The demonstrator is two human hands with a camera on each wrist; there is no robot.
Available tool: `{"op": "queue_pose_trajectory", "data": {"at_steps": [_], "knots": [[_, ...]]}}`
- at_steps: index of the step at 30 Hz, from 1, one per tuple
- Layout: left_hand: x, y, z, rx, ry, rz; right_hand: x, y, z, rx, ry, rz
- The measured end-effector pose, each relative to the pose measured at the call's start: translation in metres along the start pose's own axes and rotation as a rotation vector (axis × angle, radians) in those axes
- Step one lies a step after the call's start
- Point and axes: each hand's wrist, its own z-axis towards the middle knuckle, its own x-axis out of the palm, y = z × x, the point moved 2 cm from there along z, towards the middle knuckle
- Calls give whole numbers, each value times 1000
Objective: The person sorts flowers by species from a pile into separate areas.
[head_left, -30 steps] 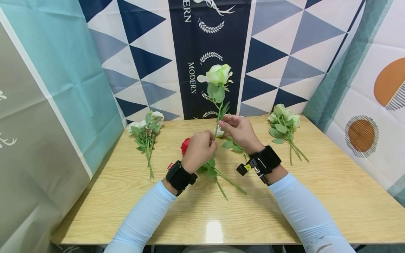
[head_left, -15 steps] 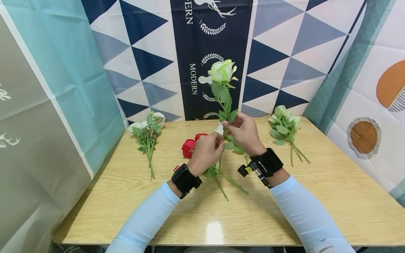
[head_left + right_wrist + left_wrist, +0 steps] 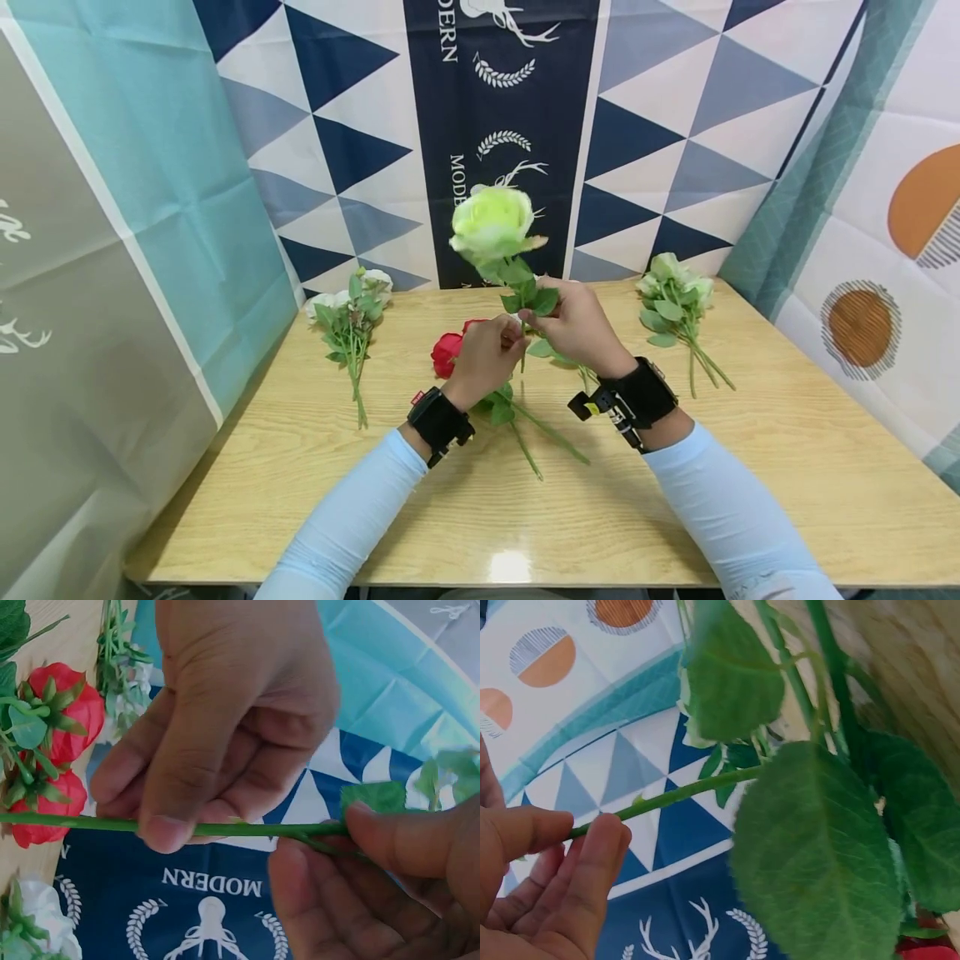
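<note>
My left hand (image 3: 486, 360) pinches the stem (image 3: 255, 830) of a green rose (image 3: 492, 223), thumb pressed to fingertips. My right hand (image 3: 576, 323) pinches the same stem a little higher, close under the leaves. Hands close together, a short run of stem between them.

Largest first. Back cloth (image 3: 645, 133): blue and white triangles, dark band down the middle with pale print. Teal-and-grey cloth (image 3: 172, 192) to my left; white cloth (image 3: 855, 225) with orange discs to my right. Table (image 3: 600, 525): pale wood grain, a patch of glare near my edge. Light blue sleeves (image 3: 345, 517) on both forearms.

Rose: held up over the table, bloom above both hands and in front of the dark band, tipped slightly to my left. Bloom a little blurred.

Red flowers (image 3: 447, 354) lie on the table behind and below my left hand, partly hidden; two stems fan out towards my near right. White bunch (image 3: 348, 321) lies well to the left, stems towards me. Pale green bunch (image 3: 673, 292) lies well to the right, stems likewise.

Black straps (image 3: 438, 417) round both wrists. White flower (image 3: 45, 922) near the red ones, mostly covered by my hands from above.
</note>
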Motion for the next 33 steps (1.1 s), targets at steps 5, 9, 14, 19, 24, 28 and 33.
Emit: {"op": "queue_pose_trajectory", "data": {"at_steps": [5, 9, 14, 19, 24, 28, 33], "knots": [[2, 5, 0, 1, 18, 10, 0, 5, -2, 1, 90, -53], [3, 6, 0, -22, 48, 25, -1, 7, -3, 8, 142, -46], [3, 3, 0, -6, 26, 27, -2, 8, -3, 13, 147, -45], [4, -4, -1, 14, 13, 44, -6, 6, -2, 34, 91, -12], [3, -17, -1, 23, 27, -29, -10, 2, -1, 55, 2, 39], [1, -26, 0, 66, 12, -65, -12, -1, 0, 90, -40, 90], [-4, -31, 2, 82, 7, -124, -13, -7, 1, 154, -29, 137]]}}
